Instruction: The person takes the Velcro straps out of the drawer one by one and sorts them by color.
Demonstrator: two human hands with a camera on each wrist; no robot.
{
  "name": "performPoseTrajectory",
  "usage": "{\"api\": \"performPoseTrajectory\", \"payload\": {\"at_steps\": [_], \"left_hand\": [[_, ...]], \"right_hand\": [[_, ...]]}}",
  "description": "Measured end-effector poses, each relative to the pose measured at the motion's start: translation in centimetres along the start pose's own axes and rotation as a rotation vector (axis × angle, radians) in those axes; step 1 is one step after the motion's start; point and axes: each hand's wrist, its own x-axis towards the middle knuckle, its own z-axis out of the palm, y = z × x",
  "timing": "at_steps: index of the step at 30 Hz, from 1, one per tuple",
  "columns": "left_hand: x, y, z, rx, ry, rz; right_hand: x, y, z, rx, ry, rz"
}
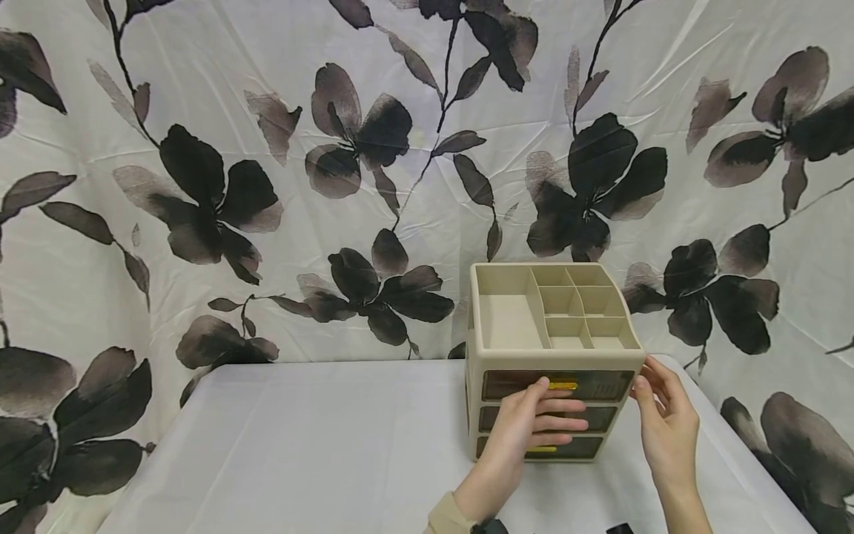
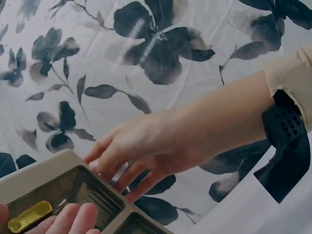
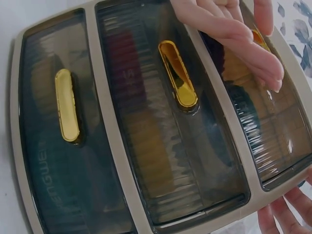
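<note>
A beige desktop drawer organizer (image 1: 555, 359) stands on the white table, its three dark see-through drawers facing me. My left hand (image 1: 527, 426) is in front of them, fingers extended across the middle and lower drawers. Its thumb tip is beside the yellow handle (image 1: 563, 386) of the top drawer; whether it touches cannot be told. My right hand (image 1: 670, 423) is at the organizer's right side, fingertips against the upper side edge, fingers loosely bent. In the right wrist view, dark red and yellowish contents show through the middle drawer (image 3: 146, 122). All three drawers look closed.
Open compartments (image 1: 510, 319) of different sizes form the organizer's top. A floral curtain (image 1: 400, 185) hangs behind the white table (image 1: 320, 445). A small black object (image 1: 620, 529) shows at the bottom edge of the head view.
</note>
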Motion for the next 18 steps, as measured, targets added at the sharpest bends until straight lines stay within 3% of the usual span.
{"api": "performPoseTrajectory", "payload": {"at_steps": [18], "left_hand": [[0.17,0.29,0.13,-0.023,-0.020,-0.035]], "right_hand": [[0.00,0.03,0.08,0.003,0.007,-0.006]]}}
